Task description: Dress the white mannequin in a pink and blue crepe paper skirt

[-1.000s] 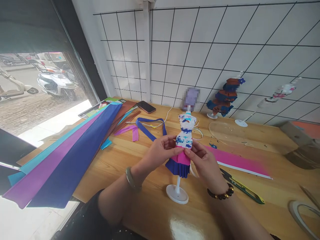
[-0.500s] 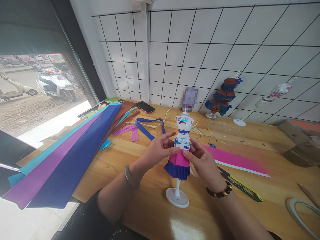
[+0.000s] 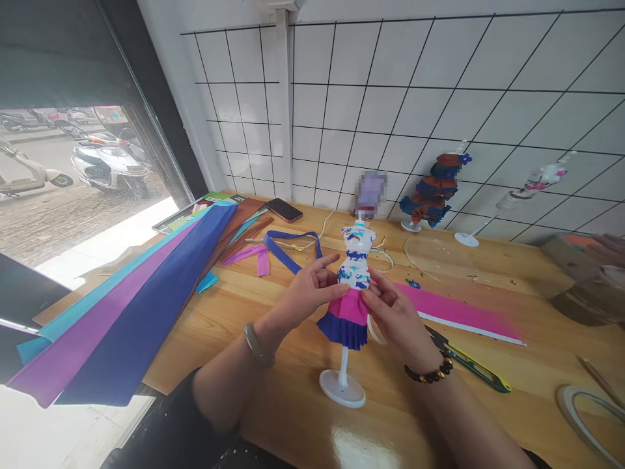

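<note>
A small white dress form (image 3: 358, 242) with blue and red patterning stands upright on a round white base before me. Around its hips sits a pink paper skirt (image 3: 349, 307) with a pleated dark blue hem. My left hand (image 3: 312, 286) is closed at the skirt's left upper edge, its thumb pressed on the front and its other fingers curled beside the form. On the right side, my right hand (image 3: 398, 319) pinches the skirt's top edge between thumb and fingers. The back of the skirt is hidden.
A pink paper strip (image 3: 459, 314) and a green-yellow utility knife (image 3: 471, 365) lie to the right. Long coloured paper sheets (image 3: 146, 286) spread leftward. A phone (image 3: 284, 210), a blue strip (image 3: 286, 255) and a dressed brown-and-blue form (image 3: 432, 189) are farther back.
The dress form and skirt have shifted slightly left, base included. Both hands keep their places at the skirt's top edge. A blurred shape like another person's hand has appeared at the far right.
</note>
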`<action>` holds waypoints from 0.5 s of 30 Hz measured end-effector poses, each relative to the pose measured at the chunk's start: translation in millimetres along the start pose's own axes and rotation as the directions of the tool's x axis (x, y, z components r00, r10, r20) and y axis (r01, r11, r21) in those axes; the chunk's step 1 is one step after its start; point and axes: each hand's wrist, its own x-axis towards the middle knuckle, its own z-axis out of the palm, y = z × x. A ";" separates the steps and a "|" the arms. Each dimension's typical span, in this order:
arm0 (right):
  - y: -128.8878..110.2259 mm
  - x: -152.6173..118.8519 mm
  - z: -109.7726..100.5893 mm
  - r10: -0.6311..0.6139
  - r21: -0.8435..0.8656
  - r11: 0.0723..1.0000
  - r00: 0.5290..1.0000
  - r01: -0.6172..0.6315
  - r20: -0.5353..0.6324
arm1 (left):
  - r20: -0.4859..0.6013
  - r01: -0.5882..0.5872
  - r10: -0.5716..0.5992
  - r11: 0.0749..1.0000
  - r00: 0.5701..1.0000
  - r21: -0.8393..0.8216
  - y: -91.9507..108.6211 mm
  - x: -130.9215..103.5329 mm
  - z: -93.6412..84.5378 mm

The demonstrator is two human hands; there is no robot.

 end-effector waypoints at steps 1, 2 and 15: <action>1.0 0.0 0.3 -0.007 0.006 1.000 1.000 0.007 -0.002 | -0.001 -0.001 0.001 1.000 1.000 0.005 -0.6 0.2 -0.1; 1.8 0.0 0.8 -0.015 0.012 1.000 1.000 0.015 -0.001 | 0.001 -0.001 0.001 1.000 1.000 0.012 -1.3 0.4 -0.2; 4.8 -2.0 4.4 -0.055 -0.055 0.997 0.998 0.056 0.016 | -0.014 -0.003 0.004 1.000 1.000 0.030 -0.1 0.3 -2.6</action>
